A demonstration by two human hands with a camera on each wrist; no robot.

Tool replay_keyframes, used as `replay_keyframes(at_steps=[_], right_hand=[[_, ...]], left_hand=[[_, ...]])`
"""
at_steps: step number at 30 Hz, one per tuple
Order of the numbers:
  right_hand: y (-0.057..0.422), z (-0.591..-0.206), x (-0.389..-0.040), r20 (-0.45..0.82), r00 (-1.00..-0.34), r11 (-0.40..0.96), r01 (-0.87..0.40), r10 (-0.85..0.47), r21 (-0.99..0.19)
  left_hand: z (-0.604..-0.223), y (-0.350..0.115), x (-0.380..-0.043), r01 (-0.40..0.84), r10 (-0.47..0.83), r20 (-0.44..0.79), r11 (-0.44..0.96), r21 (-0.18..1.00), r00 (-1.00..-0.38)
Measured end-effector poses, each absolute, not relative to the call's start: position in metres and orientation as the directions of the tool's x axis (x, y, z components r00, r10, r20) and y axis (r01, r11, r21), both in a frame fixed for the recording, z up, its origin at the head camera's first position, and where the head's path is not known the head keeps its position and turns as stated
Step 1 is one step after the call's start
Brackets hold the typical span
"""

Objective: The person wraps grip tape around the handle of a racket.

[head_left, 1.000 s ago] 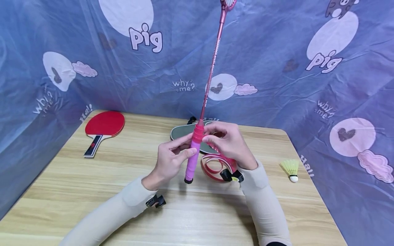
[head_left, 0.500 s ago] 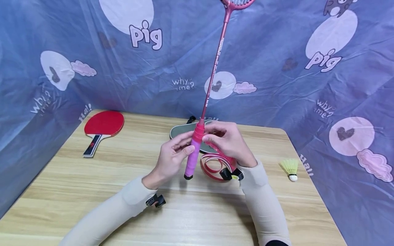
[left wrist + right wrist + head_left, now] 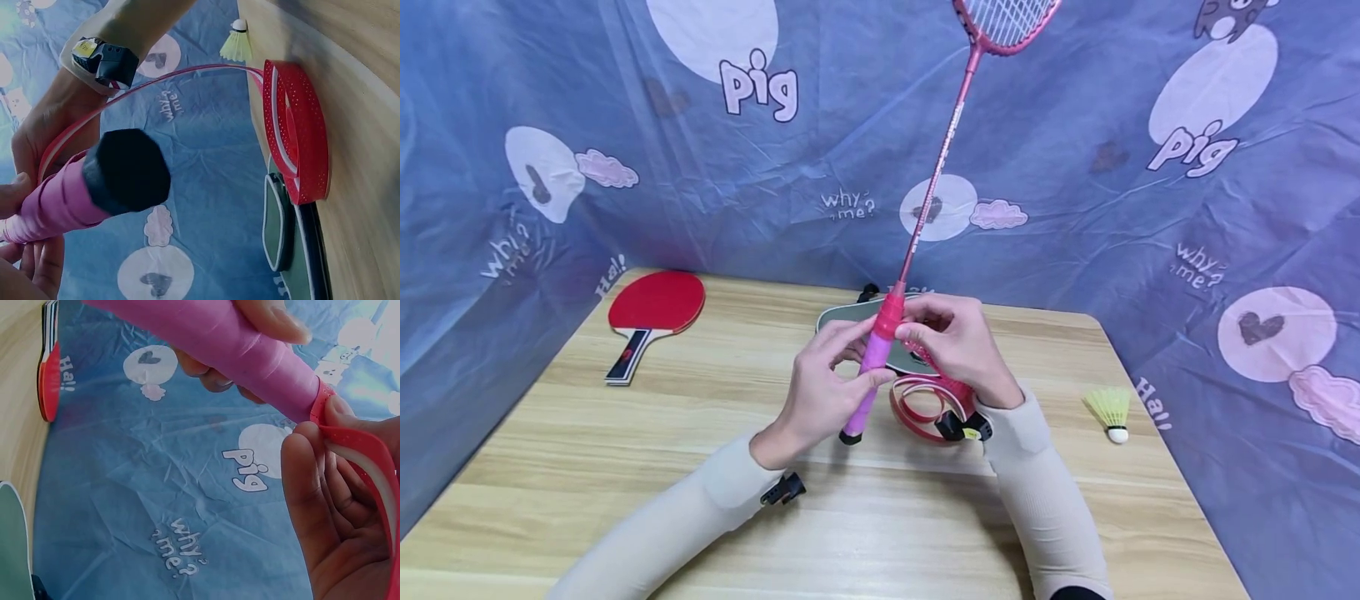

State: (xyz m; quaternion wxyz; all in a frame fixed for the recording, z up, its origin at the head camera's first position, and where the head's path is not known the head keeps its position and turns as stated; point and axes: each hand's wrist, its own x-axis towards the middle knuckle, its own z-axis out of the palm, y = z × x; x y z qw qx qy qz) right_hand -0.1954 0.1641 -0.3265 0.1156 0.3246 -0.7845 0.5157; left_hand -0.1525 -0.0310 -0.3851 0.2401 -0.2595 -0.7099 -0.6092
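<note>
A badminton racket (image 3: 934, 179) stands slanted above the table, its head cut off by the top of the head view. Its handle is wrapped in purple grip tape (image 3: 256, 359), with a black butt cap (image 3: 128, 170) at the bottom. My left hand (image 3: 827, 387) holds this handle between thumb and fingers. Red perforated grip tape (image 3: 890, 315) circles the handle's upper end. Beside it, my right hand (image 3: 955, 342) pinches the red tape's free strip (image 3: 359, 447) between thumb and fingers. From there the strip runs down to a loose red coil (image 3: 312, 134) on the table.
Behind the hands lies a grey-green paddle case (image 3: 842, 315), partly covered. A red table tennis paddle (image 3: 657, 302) is at the back left, a yellow shuttlecock (image 3: 1108, 410) at the right. Printed blue cloth (image 3: 820, 150) encloses the wooden table (image 3: 700, 433).
The racket has turned and leaned to the right, so more of its strung head shows. My left thumb has moved right across the handle. My right hand stays nearly in place.
</note>
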Motion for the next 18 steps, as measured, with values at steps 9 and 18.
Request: replay_keyframes(at_steps=[9,18], right_hand=[[0.1649,-0.3259,-0.1956,0.469,-0.775,0.311,-0.611,-0.425,-0.728],[0.1716,-0.3255,-0.197,0.485,-0.751,0.301,-0.637,-0.448,-0.709]], left_hand=[[-0.3886,-0.0297,-0.1526,0.636,0.086,0.631,0.032,0.771,-0.771],[-0.3885,-0.0302,-0.1536,0.61,0.113,0.614,-0.066,0.789,-0.781]])
